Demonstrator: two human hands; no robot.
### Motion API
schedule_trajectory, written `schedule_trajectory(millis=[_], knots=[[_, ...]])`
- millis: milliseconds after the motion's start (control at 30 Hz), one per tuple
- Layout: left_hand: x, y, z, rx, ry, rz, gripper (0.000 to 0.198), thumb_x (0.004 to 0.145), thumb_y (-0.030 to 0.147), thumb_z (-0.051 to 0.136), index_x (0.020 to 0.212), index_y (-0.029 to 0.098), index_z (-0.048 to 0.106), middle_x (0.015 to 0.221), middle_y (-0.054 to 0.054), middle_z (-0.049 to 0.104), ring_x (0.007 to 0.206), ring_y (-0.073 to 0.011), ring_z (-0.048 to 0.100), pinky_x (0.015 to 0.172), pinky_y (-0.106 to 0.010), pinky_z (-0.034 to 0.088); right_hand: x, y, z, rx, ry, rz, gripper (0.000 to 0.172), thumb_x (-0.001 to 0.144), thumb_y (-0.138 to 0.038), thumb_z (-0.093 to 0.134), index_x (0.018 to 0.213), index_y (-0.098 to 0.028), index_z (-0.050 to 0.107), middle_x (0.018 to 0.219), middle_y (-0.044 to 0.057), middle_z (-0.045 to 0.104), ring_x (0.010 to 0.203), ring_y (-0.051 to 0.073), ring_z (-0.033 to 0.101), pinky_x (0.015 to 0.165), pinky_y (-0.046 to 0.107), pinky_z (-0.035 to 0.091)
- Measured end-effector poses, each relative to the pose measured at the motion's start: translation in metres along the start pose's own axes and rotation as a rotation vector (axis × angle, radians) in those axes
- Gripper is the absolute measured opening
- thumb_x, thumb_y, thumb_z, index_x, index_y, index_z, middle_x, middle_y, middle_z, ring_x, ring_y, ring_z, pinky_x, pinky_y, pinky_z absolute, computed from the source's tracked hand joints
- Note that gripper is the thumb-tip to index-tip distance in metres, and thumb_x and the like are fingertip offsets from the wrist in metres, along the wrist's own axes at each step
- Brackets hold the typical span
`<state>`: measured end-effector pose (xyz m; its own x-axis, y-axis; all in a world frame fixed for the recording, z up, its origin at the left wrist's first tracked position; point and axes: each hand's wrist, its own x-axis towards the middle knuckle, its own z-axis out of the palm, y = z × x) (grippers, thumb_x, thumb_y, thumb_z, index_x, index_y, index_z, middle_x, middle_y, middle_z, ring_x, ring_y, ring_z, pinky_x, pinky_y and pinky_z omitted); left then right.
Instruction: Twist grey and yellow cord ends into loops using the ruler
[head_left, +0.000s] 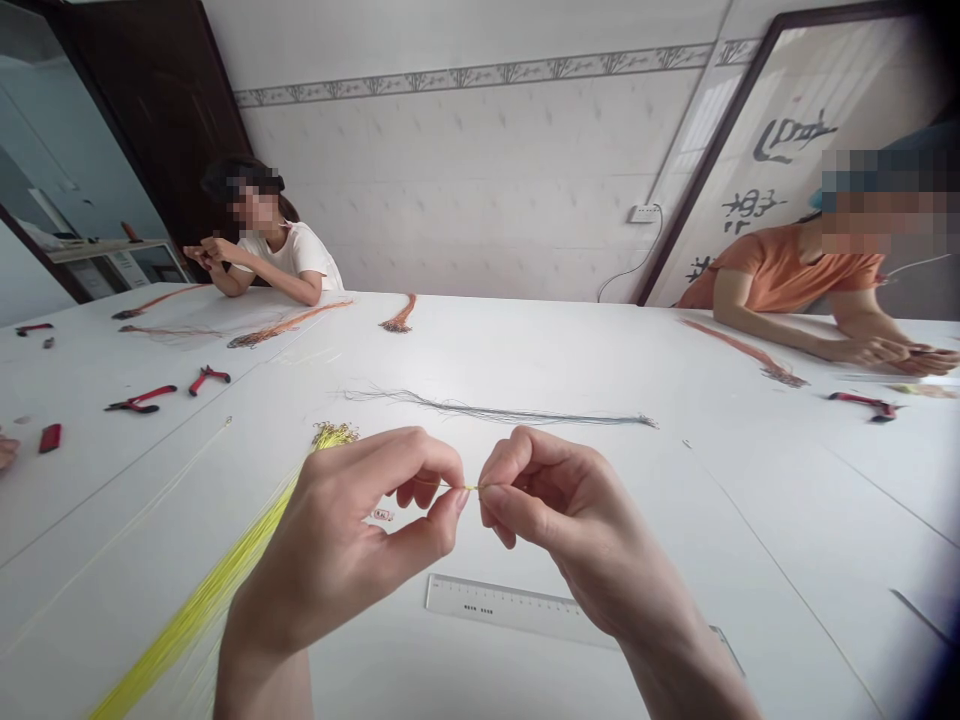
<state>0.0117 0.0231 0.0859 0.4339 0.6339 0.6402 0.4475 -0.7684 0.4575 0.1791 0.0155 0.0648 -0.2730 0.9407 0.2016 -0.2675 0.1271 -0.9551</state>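
Note:
My left hand [352,530] and my right hand [570,520] meet above the white table, and each pinches a short, thin yellow wire [469,487] between thumb and forefinger. The wire's middle spans the small gap between the fingertips, and its ends are hidden by my fingers. A long bundle of yellow wires [217,570] runs beneath my left hand, ending in a small gold-coloured tuft [334,435]. A clear plastic ruler [510,610] lies under my right wrist, partly hidden by it.
A thin grey wire bundle [495,410] lies across the white table [787,520] ahead of my hands. Red-handled pliers [141,400] and orange wire bundles [289,324] lie further away. Two seated people work at the far left and right.

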Motion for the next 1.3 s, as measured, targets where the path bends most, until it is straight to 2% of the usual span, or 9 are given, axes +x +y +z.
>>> schedule_trajectory(millis=[433, 1300], knots=[[-0.0003, 0.0003, -0.0006, 0.016, 0.013, -0.011, 0.016, 0.077, 0.006, 0.052, 0.07, 0.02, 0.051, 0.06, 0.008, 0.05, 0.056, -0.0049, 0.045, 0.055, -0.017, 0.041, -0.0001, 0.0005, 0.0, -0.033, 0.006, -0.007, 0.013, 0.074, -0.015, 0.061, 0.063, -0.016, 0.054, 0.057, -0.002, 0.053, 0.054, 0.007, 0.044, 0.051, 0.019, 0.038], [-0.0005, 0.0013, -0.0015, 0.02, -0.007, -0.048, 0.016, 0.077, 0.006, 0.054, 0.07, 0.02, 0.05, 0.061, 0.008, 0.049, 0.057, -0.0041, 0.044, 0.057, -0.016, 0.04, -0.0009, 0.0019, -0.0001, -0.016, -0.002, -0.015, 0.013, 0.075, -0.01, 0.059, 0.064, -0.015, 0.054, 0.059, -0.003, 0.053, 0.056, 0.005, 0.045, 0.052, 0.015, 0.038]])
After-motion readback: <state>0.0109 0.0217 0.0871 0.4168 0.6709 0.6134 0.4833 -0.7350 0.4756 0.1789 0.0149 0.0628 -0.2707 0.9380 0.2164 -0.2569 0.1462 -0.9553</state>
